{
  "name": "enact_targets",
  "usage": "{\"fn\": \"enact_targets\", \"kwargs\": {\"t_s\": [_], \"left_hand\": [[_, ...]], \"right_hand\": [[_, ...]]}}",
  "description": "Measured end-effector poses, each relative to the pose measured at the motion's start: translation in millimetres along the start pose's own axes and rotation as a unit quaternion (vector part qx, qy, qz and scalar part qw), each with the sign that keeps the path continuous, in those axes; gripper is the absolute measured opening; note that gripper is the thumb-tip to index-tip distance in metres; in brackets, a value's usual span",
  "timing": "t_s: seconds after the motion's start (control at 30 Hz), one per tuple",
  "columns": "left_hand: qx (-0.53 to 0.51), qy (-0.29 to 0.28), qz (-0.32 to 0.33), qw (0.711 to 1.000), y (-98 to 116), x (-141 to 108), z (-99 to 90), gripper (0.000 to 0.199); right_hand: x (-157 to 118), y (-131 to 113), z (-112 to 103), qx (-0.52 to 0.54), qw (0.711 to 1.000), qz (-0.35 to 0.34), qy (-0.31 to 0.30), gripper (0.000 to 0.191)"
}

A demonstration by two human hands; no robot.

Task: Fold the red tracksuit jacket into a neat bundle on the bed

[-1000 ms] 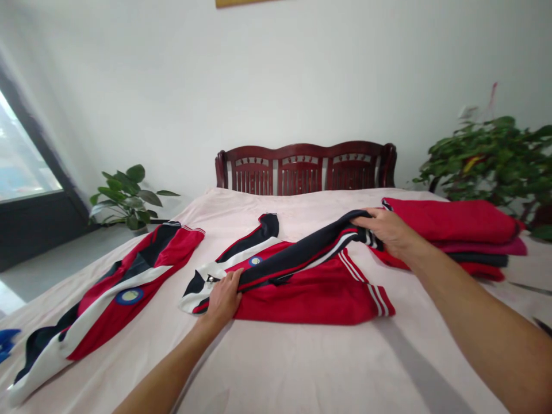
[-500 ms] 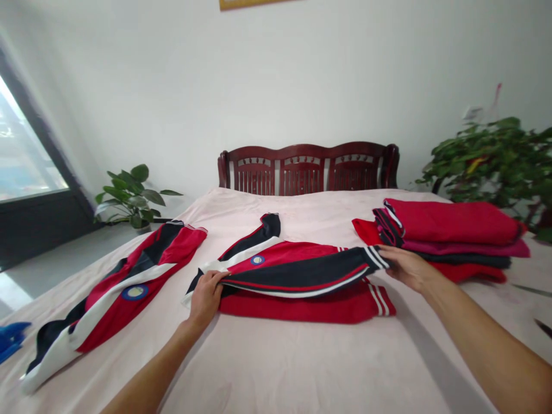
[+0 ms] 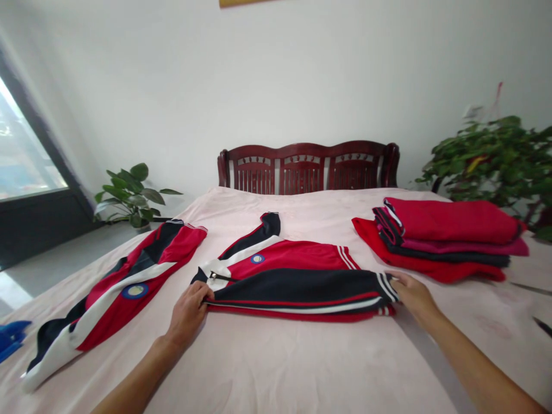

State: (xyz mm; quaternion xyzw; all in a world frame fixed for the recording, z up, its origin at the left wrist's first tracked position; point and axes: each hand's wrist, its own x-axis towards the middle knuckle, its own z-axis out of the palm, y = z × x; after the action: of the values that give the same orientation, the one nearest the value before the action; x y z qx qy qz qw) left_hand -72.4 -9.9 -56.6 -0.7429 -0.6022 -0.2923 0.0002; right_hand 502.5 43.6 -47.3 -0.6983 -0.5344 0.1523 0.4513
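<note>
The person's left hand [image 3: 188,315] lies at the near left end of a red, navy and white track jacket [image 3: 280,256], its fingers curled against the folded edge just below a metal zip pull [image 3: 218,276]; I cannot tell whether they pinch the cloth or only rest on it. The right hand [image 3: 411,296] is at the other end, its fingertips [image 3: 394,277] touching the white-striped cuff [image 3: 386,286] of a navy sleeve [image 3: 297,286]; that sleeve lies straight across the jacket's body, and this hand's grip is just as unclear. The jacket lies flat on the pale pink bed sheet [image 3: 302,362], near the bed's middle and between both hands; a second jacket [image 3: 133,287] lies well apart toward the left edge of the bed, with a small blue thing [image 3: 11,339] beyond it at the picture's edge; a stack of folded red clothes [image 3: 448,230] sits toward the right edge; a dark wooden headboard [image 3: 308,167] closes the far edge, with a potted plant [image 3: 131,195] beyond the far left corner and a larger plant [image 3: 487,155] beyond the far right corner.
</note>
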Motion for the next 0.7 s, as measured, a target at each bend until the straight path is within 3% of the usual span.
{"fn": "enact_targets", "kwargs": {"t_s": [0.1,0.23,0.37,0.47,0.53,0.6,0.7], "left_hand": [[-0.003,-0.016,-0.007,1.000,-4.2,-3.0,-2.8,0.019],[-0.042,-0.070,-0.003,0.997,-17.8,-5.6,-4.3,0.016],[-0.098,-0.120,0.001,0.988,-34.6,-2.5,-17.5,0.026],[-0.114,-0.131,-0.020,0.985,-37.2,1.4,-31.4,0.030],[-0.097,-0.102,-0.042,0.989,-27.8,4.8,-35.3,0.028],[-0.073,-0.055,-0.051,0.995,-9.5,8.5,-30.5,0.029],[-0.044,-0.045,0.016,0.998,22.6,11.5,-7.7,0.039]], "right_hand": [[-1.4,1.2,0.5,0.063,0.996,0.063,-0.026,0.043],[-10.5,20.9,8.2,0.029,0.996,0.049,-0.071,0.033],[-9.7,32.5,4.9,-0.050,0.996,0.032,-0.059,0.038],[-10.1,15.9,-0.8,-0.144,0.988,-0.047,0.003,0.044],[-16.8,-6.6,1.8,-0.186,0.974,-0.124,0.044,0.047],[-28.5,-31.7,12.1,-0.209,0.954,-0.206,0.054,0.047],[-49.0,-56.1,37.1,-0.243,0.916,-0.316,0.034,0.045]]}}
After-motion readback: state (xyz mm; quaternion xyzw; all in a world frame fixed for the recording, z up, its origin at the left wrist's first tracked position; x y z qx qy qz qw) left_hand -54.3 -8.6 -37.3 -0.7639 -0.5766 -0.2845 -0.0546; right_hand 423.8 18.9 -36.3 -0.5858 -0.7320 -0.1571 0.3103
